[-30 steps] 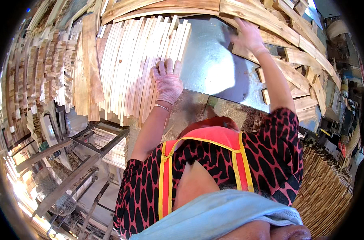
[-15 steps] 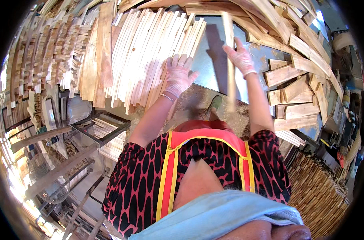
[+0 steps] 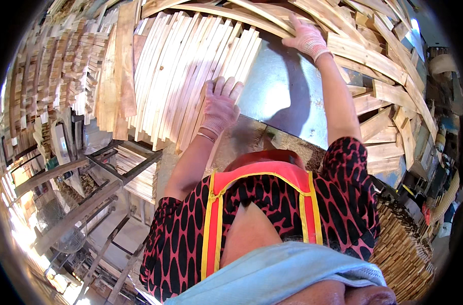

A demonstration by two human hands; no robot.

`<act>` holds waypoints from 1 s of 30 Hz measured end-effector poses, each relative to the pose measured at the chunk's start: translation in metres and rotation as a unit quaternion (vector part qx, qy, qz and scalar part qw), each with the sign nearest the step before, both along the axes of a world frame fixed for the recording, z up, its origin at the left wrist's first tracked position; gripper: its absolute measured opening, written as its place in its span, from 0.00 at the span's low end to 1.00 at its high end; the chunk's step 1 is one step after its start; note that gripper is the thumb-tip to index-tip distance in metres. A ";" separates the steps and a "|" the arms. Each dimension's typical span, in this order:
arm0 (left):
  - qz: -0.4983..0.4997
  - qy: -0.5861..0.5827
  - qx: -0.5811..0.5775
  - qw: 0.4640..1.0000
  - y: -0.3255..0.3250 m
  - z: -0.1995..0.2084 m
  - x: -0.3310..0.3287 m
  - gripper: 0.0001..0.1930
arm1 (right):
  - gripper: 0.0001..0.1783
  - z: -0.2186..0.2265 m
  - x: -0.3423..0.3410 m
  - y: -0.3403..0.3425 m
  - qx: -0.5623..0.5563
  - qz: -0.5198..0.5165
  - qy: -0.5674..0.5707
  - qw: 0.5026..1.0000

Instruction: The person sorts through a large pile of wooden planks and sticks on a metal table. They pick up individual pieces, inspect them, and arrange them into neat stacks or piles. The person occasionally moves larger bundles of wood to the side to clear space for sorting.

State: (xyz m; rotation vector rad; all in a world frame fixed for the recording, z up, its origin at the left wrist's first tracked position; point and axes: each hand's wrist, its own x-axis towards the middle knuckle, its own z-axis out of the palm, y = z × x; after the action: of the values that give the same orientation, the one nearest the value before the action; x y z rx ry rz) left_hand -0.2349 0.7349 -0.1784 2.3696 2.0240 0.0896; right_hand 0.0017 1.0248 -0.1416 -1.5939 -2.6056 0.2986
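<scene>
My left hand [image 3: 220,105], in a thin pale glove, lies over the near right part of a row of light wooden strips [image 3: 178,71], its fingers stretched out on them. The strips lie side by side on a grey metal tabletop [image 3: 269,96]. Farther off to the right, my right hand [image 3: 310,41], gloved too, reaches over the tabletop to the long boards [image 3: 257,18] at the far side. Its thumb and forefinger are apart, close to the boards' edge. I cannot tell whether the fingertips touch them, and no strip shows in this hand.
Cut board pieces [image 3: 381,127] lie in a loose heap at the right. Stacked wood [image 3: 53,76] fills the far left, beside wide planks [image 3: 120,76]. Lower left are a metal frame [image 3: 122,178] and a fan [image 3: 64,223]. More stacked strips [image 3: 399,254] are at lower right.
The strip beside my right hand is no longer there. That hand has moved away from me to the far boards. My left hand has shifted slightly nearer and left on the row.
</scene>
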 end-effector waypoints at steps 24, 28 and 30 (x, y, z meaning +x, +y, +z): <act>-0.007 0.022 -0.047 0.999 -0.002 -0.002 0.005 0.38 | 0.24 -0.156 -0.033 -0.307 -0.238 -0.378 0.488 0.750; 0.006 -0.002 0.049 0.999 -0.021 -0.038 -0.005 0.38 | 0.25 -0.017 -0.062 -0.261 -0.429 0.036 0.200 0.880; -0.019 0.024 0.055 0.998 -0.018 -0.033 -0.004 0.39 | 0.20 -0.041 -0.044 -0.192 -0.128 0.403 -0.004 0.906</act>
State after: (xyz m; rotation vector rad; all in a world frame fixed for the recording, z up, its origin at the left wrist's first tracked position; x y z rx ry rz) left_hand -0.2387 0.7171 -0.2113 2.4973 2.0464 0.1476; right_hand -0.0420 0.8329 -0.1825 -0.4409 -3.1907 0.6915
